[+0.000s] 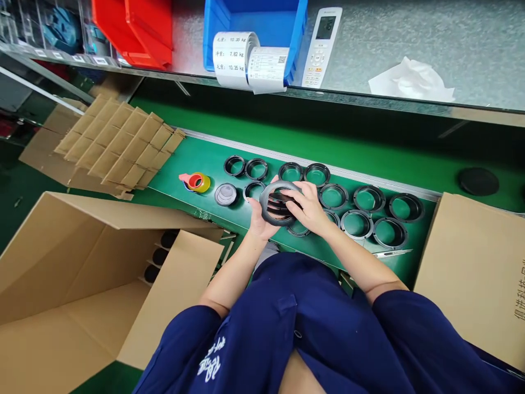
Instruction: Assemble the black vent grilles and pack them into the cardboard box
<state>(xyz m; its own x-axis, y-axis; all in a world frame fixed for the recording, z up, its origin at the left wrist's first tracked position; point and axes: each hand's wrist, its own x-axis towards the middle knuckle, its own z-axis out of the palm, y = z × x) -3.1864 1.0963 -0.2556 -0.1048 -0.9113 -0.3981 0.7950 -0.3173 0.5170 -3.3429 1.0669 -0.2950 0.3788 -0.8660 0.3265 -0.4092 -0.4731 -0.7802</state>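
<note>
Above the front of the green bench, my left hand [261, 220] grips a black ring-shaped part [268, 215] by its left side, thumb along the rim. My right hand [310, 207] is on the same black ring from the right, its fingers bent over the rim and reaching into the opening. Dark slats or lines show inside the ring. Around my hands, several similar black rings [357, 224] lie flat on the bench, some partly hidden behind my hands. A dark round part with a closed top [226, 195] sits to the left.
Left of the rings is a yellow tape roll [200, 183] with a red piece. An open carton [94, 219] holds dark round parts; cardboard dividers [123, 143] lie behind it. Another carton [471, 273] stands right. A utility knife [392, 253] lies near the edge. The shelf bears a blue bin [258, 22], labels and a remote [322, 48].
</note>
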